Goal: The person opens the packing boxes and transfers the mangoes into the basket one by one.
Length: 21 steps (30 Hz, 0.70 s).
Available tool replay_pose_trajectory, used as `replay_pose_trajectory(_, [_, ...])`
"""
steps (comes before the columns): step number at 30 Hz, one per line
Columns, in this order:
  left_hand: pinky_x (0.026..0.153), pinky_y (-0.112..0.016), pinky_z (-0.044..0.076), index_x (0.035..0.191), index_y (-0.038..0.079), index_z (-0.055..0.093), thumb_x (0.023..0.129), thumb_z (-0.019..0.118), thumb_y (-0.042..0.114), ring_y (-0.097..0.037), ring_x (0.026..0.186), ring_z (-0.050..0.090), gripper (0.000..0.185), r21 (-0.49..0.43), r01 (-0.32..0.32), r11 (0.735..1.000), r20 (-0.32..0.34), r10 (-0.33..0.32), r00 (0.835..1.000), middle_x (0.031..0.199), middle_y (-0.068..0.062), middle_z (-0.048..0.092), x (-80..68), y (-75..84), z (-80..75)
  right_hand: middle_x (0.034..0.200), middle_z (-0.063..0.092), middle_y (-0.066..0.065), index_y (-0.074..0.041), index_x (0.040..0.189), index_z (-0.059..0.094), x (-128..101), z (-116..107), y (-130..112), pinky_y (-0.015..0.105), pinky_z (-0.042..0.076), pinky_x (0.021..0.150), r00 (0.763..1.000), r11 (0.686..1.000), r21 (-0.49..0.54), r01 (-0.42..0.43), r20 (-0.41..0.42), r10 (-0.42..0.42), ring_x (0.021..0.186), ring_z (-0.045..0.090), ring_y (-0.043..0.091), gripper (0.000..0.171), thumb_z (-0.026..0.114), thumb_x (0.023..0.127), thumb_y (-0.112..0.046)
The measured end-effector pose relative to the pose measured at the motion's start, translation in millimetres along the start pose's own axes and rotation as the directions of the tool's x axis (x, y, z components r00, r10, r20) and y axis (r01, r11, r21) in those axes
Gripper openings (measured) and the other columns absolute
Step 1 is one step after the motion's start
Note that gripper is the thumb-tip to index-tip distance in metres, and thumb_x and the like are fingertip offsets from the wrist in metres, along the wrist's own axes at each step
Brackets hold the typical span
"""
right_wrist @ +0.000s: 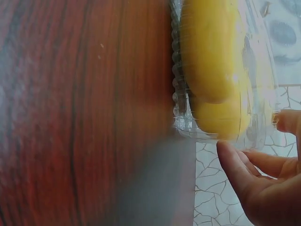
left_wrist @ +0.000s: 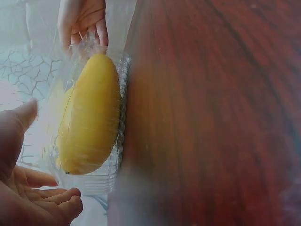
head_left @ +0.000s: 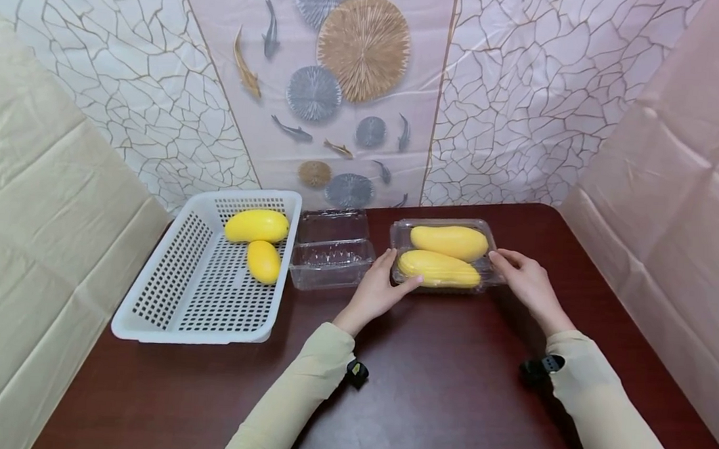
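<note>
A clear plastic clamshell box (head_left: 489, 277) on the table contains two yellow mangoes (head_left: 449, 241), one behind the other, with clear plastic over them. At the box's left end is my left hand (head_left: 382, 290), thumb spread toward the front corner and fingers beside the end wall. The left wrist view shows those fingers (left_wrist: 63, 200) fairly straight, with the thumb apart from the box. My right hand (head_left: 528, 285) pinches the box's right edge. In the right wrist view, its fingertips (right_wrist: 225, 147) touch the clear end wall.
To the left stands a white perforated basket (head_left: 198, 335) with two more yellow mangoes (head_left: 257, 226) in it. Between the basket and the filled box sits an open clear plastic box (head_left: 331, 267). Patterned cloth hangs behind the dark red table (head_left: 423, 397).
</note>
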<state>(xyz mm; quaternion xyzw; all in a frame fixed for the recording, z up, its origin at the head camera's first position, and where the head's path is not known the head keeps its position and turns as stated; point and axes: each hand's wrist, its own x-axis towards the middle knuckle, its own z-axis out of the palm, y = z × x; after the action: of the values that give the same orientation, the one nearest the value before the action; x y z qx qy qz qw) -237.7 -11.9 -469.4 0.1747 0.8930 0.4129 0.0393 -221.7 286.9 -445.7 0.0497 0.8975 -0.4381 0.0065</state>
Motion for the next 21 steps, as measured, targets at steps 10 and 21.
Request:
replay_pose_trajectory(10, [0.117,-0.047,0.032,0.160,0.006,0.021,0.094,0.070,0.044,-0.029,0.148,0.030,0.091,-0.123,0.026,0.992,-0.021,-0.029,0.999,0.163,-0.013,0.029,-3.5,-4.5,6.5,0.142,0.051,0.030,0.003,0.150,0.041,-1,0,-1,0.057,0.044,0.100,1.000,1.000,-0.016,0.008,0.001,-0.008,0.123,0.053,0.043,0.079,0.044,0.102,-0.059])
replay_pose_trajectory(21, [0.111,-0.041,0.041,0.161,0.013,0.023,0.094,0.072,0.041,-0.027,0.142,0.041,0.088,-0.262,0.031,0.965,-0.041,-0.043,0.998,0.162,-0.009,0.031,-6.2,-12.5,10.5,0.142,0.052,0.029,0.002,0.153,0.038,0,-3,2,0.057,0.043,0.102,0.999,1.000,0.000,0.010,0.045,-0.010,0.122,0.055,0.043,0.082,0.046,0.100,-0.061])
